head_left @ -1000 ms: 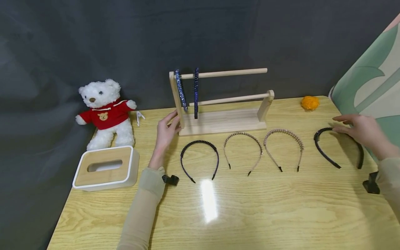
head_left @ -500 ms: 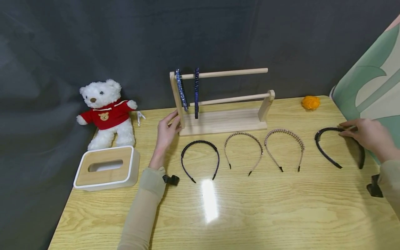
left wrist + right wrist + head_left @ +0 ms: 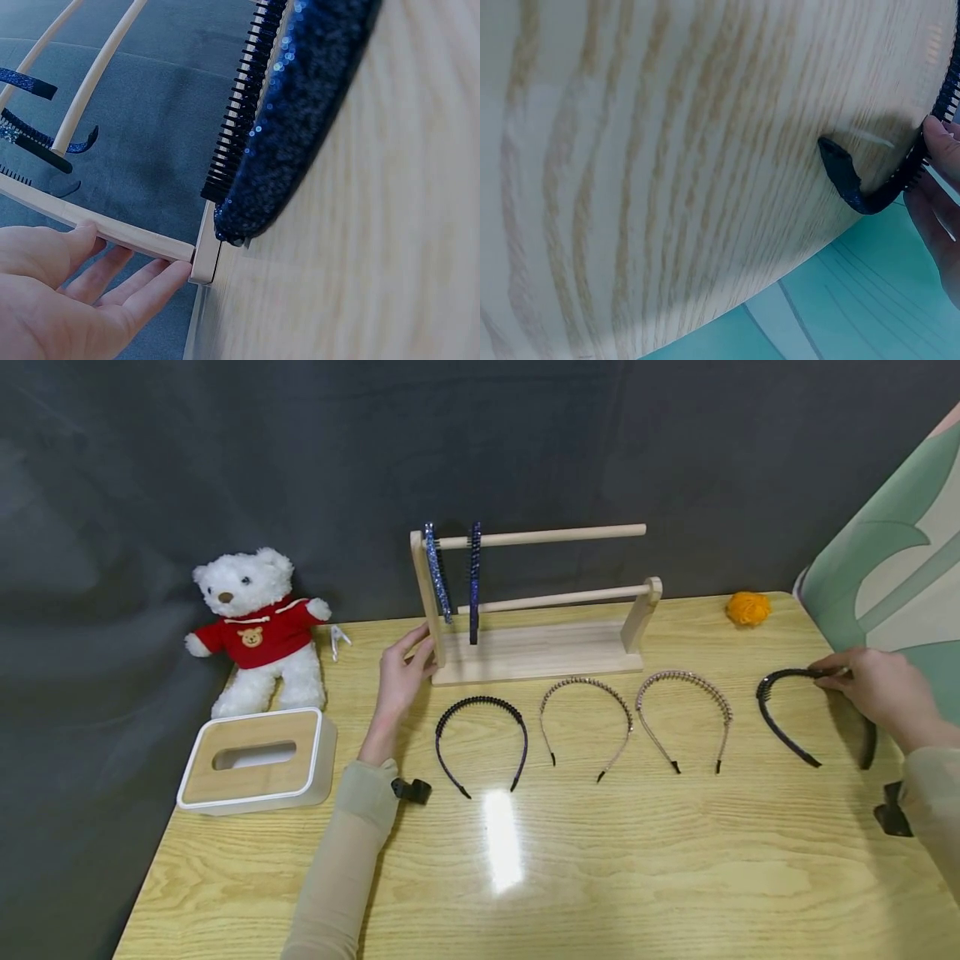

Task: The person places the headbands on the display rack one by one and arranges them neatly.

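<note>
My right hand (image 3: 885,689) pinches a dark toothed headband (image 3: 780,732) at the table's right side. In the right wrist view, thumb and fingers hold its band (image 3: 862,201), one end curving over the wood. My left hand (image 3: 399,677) grips the left upright of a wooden headband rack (image 3: 540,653); the left wrist view shows the thumb on the near side of the upright (image 3: 142,238), fingers behind it. A light blue glitter headband (image 3: 434,568) and a dark blue headband (image 3: 474,585) hang from the rack's upper rod (image 3: 562,536).
In front of the rack lie a black beaded headband (image 3: 480,700) and two pinkish headbands, one in the middle (image 3: 583,681) and one farther right (image 3: 684,677). A white teddy bear (image 3: 258,635) and tissue box (image 3: 251,764) stand left. An orange ball-like object (image 3: 748,608) sits at back right.
My right hand has moved slightly down and right onto the dark headband, and its fingers have closed on the band. The left hand stays at the rack upright.
</note>
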Demonstrator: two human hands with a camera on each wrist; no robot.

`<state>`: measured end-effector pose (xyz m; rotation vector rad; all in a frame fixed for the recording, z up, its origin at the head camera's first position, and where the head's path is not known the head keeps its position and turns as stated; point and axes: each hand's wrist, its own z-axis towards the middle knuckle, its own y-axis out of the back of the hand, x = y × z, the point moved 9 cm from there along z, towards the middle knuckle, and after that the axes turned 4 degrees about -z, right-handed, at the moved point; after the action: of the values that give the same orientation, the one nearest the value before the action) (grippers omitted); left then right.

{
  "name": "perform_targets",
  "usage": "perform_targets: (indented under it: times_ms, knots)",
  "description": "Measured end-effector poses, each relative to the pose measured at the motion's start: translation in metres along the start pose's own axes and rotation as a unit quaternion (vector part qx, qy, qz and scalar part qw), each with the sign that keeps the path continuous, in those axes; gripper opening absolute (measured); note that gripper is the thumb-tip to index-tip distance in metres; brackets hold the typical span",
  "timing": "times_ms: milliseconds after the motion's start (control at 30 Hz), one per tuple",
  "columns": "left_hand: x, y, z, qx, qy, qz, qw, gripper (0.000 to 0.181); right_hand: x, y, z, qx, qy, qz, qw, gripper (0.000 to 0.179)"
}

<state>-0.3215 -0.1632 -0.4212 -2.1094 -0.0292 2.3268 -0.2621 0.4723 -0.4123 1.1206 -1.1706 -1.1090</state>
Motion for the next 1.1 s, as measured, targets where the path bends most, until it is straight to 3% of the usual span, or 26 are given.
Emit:
perform_targets:
  times_ms: [300,533,1100]
  knots:
    - [0.0,-0.001,0.002,-0.005,0.001,0.002,1.0,0.041,0.0,0.008,-0.006,-0.028,0.008,0.003,0.9996,0.025]
    - [0.001,0.0,0.001,0.0,0.002,0.0,1.0,0.042,0.001,0.015,-0.011,-0.013,-0.008,0.004,0.9999,0.027]
    - [0.002,0.001,0.0,0.001,0.0,0.016,0.9999,0.041,0.01,0.036,-0.019,-0.039,0.019,0.0,0.9991,0.016]
